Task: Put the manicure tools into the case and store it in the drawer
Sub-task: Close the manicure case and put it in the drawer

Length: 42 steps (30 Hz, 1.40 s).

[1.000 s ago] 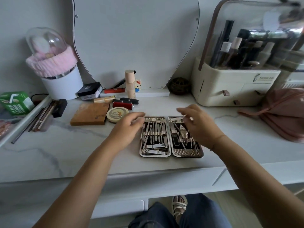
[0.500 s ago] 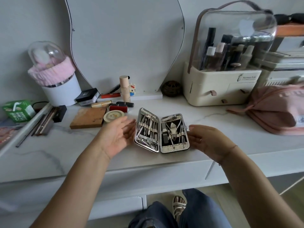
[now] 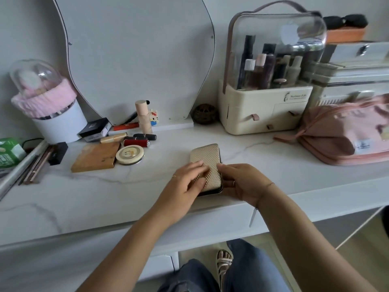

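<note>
Closing step, we judge: beige textured rectangular case (image 3: 207, 159) shut, at near edge of white marble table (image 3: 105, 197). Our left hand (image 3: 183, 190) fingers flat on lid, right hand (image 3: 242, 184) fingers curled round its edge. Next we need drawer opened.

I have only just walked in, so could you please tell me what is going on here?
A person handles a beige, woven-textured rectangular manicure case lying shut on the white marbled tabletop. The left hand presses flat on its lid and the right hand grips its right edge. It has not yet gone into a drawer.
</note>
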### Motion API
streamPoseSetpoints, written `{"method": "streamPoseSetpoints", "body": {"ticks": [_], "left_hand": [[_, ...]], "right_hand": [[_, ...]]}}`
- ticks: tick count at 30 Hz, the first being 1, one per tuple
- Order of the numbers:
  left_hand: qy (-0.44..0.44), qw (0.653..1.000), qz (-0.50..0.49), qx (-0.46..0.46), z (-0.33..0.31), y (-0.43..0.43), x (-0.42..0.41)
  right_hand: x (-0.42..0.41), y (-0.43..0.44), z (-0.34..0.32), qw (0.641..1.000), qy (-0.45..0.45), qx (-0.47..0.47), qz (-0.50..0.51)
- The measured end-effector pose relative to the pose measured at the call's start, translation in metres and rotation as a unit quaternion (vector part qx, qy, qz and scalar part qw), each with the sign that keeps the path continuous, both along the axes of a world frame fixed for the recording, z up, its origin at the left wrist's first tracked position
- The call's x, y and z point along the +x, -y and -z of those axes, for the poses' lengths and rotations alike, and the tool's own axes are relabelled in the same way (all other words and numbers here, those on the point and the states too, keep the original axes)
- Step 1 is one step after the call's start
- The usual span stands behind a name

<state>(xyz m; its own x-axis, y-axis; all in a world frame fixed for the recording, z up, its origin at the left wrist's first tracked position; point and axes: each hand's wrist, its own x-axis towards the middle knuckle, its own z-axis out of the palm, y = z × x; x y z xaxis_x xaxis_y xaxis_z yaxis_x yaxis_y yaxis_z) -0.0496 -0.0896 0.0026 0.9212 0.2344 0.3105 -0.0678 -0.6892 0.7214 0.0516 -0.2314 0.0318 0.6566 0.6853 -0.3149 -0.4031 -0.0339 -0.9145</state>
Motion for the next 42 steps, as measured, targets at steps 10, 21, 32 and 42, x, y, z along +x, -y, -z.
{"method": "streamPoseSetpoints", "body": {"ticks": [10,21,32,42], "left_hand": [[0.0,1.0,0.019,0.025,0.002,-0.002,-0.001],[0.002,0.999,0.017,0.049,0.007,-0.002,0.001],[0.063,0.96,-0.048,0.267,0.013,0.048,0.0],[0.065,0.922,0.01,0.381,0.044,0.138,0.051]], "right_hand": [[0.004,-0.008,0.005,1.0,0.004,-0.019,0.023],[0.001,0.0,0.005,0.963,0.212,-0.148,0.069],[-0.027,0.099,0.045,0.9,0.3,-0.036,0.315],[0.026,0.163,0.148,0.916,-0.071,0.088,0.385]]}}
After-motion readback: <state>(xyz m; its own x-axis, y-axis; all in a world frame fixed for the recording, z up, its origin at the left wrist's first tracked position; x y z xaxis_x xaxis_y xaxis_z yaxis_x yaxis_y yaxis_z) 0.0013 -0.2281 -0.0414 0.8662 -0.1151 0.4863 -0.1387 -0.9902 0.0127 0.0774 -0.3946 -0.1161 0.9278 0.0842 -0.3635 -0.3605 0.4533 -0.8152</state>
